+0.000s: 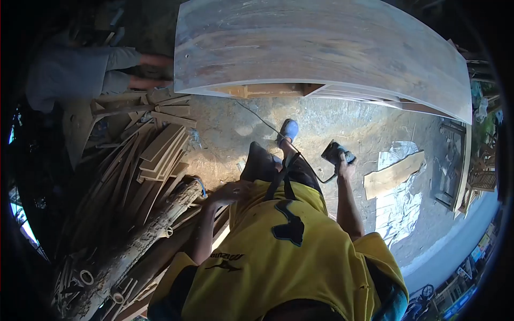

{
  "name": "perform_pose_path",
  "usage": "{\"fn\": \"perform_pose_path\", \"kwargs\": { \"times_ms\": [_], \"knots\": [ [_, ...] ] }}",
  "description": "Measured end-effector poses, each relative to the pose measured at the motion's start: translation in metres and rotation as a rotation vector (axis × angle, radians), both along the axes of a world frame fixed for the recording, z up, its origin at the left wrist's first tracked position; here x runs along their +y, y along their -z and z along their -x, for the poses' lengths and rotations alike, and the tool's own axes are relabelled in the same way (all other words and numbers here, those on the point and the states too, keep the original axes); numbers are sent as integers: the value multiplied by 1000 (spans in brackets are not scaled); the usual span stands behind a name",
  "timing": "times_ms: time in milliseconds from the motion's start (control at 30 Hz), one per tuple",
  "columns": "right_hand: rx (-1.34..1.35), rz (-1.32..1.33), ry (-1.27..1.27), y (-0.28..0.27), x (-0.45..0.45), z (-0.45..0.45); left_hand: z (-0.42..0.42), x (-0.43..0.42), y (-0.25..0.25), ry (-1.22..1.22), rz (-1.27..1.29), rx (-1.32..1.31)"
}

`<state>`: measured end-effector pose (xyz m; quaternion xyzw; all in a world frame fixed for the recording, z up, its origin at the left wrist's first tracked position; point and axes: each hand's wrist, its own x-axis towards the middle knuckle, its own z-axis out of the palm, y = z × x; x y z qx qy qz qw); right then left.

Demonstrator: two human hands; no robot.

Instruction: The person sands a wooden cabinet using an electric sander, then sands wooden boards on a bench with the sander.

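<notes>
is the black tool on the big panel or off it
Off: the right hand holds the black tool, with floor showing between it and the panel.

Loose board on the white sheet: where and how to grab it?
Probably take the loose board by its left end, coming from the left: that end juts past the white sheet. It lies flat, so fingers under, thumb on top. The right hand holds a dark tool.

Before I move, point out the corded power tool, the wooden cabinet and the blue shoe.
Corded power tool [331, 152], head view: black body.
Wooden cabinet [321, 48], head view: broad panel.
Blue shoe [289, 129], head view: upper.
</notes>
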<state>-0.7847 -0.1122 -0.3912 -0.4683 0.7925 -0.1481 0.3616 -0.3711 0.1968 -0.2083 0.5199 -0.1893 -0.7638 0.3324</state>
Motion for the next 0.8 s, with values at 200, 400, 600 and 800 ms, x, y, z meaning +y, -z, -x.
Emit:
{"fn": "perform_pose_path", "kwargs": {
  "times_ms": [200, 400, 600, 800],
  "knots": [
    [-325, 9, 28, -21, -39, 3, 70, -21, 57, -83, -110, -403],
    [-822, -21, -258, -62, -66, -20, 182, -58, 210, -432, -158, -495],
    [-1112, -208, -300, -141, -50, -57, 233, -163, 216, -1062, -294, 505],
    [-1141, -228, -706, -202, -68, -87, 130, -173, 220, -1700, 250, 294]
  ]
}}
